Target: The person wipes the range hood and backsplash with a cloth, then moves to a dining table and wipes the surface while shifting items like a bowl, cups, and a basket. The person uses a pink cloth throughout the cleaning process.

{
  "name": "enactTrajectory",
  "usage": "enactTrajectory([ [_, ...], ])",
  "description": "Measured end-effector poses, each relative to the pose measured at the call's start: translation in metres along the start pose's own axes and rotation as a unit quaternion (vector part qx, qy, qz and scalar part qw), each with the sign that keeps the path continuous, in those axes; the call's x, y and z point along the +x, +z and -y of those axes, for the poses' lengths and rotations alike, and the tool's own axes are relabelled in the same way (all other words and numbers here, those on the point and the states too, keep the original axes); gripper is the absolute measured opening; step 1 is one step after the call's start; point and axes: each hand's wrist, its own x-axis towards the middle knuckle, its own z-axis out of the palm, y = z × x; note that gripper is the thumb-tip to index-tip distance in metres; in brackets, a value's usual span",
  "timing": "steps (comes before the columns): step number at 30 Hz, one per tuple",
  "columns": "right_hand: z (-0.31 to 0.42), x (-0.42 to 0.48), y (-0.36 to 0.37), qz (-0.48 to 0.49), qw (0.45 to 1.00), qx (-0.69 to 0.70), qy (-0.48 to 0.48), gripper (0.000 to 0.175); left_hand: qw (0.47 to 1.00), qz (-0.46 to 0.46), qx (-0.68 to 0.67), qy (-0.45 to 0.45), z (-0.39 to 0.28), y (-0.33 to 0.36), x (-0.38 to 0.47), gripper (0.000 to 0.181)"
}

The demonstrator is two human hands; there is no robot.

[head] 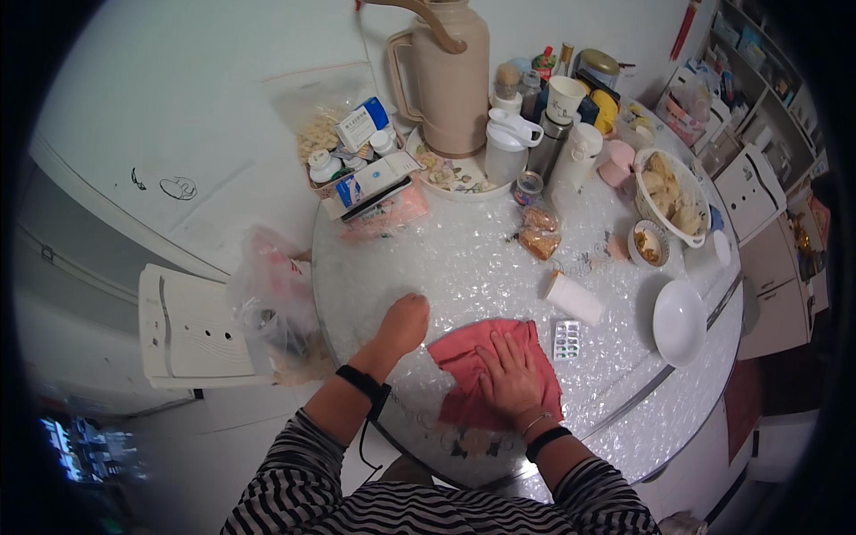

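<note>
My right hand [511, 381] lies flat, fingers spread, on a red cloth [468, 408] at the near edge of the round table [374, 267]. To its left my left hand [404, 322] is curled into a fist above the tabletop, away from the cloth; whether something small is inside cannot be seen. Just right of the cloth lies a blister pack of capsules [567, 340]. Beyond that pack a white bottle or tube [575, 298] rests on its side. An empty-looking white oval plate [679, 324] sits farther right.
A large thermos jug [455, 87] stands on a floral tray [435, 175] at the back, beside a basket of medicine boxes and bottles. Bagged bread [540, 234], a small bowl [647, 243] and a white colander [695, 234] holding food occupy the right side. A white chair [200, 328] with plastic bags stands left.
</note>
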Motion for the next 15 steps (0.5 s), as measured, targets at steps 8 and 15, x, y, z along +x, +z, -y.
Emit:
enactTrajectory([
  [8,0.007,0.079,0.014,-0.061,0.997,-0.011,0.034,0.07,0.982,-0.045,-0.145,-0.114,0.02,-0.042,-0.069,0.005],
  [15,0.013,0.189,0.037,-0.058,0.998,-0.022,0.03,0.09,0.98,0.048,-0.143,-0.13,-0.009,-0.034,-0.148,0.011],
])
